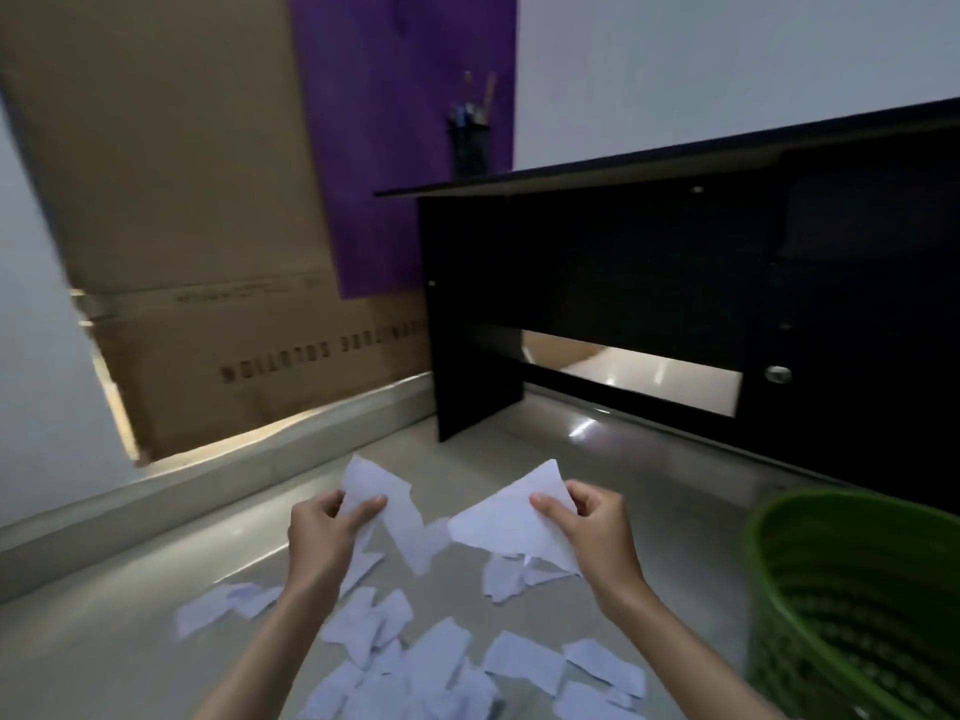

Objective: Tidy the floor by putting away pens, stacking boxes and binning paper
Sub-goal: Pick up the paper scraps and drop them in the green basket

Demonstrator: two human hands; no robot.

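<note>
Both hands are raised above the floor, each gripping a separate piece of torn white paper. The left hand [324, 532] pinches a long, ragged-edged white paper strip [387, 504] between thumb and curled fingers; the strip rises to a point above the grip and hangs down and inward below it. The right hand [587, 527] pinches a broad, creased white paper piece [511, 519] the same way; this piece spreads inward from the grip, with one corner peaked above the thumb and a jagged lower edge. The two held pieces are apart, their inner edges near each other between the hands.

Below both grips, many small torn white paper scraps [431, 657] lie scattered flat on the pale grey glossy floor [130, 641], some overlapping. They are irregular in outline and unmarked as far as can be seen.

Just right of the right hand and lower stands a green plastic lattice-walled waste basket [857, 610]. Beyond the hands stands a black wooden desk [649, 283], bearing a dark cylindrical pen holder [470, 148] with pens upright in it. Left of the left hand and beyond it, a large brown cardboard sheet [171, 200] leans against the wall.
</note>
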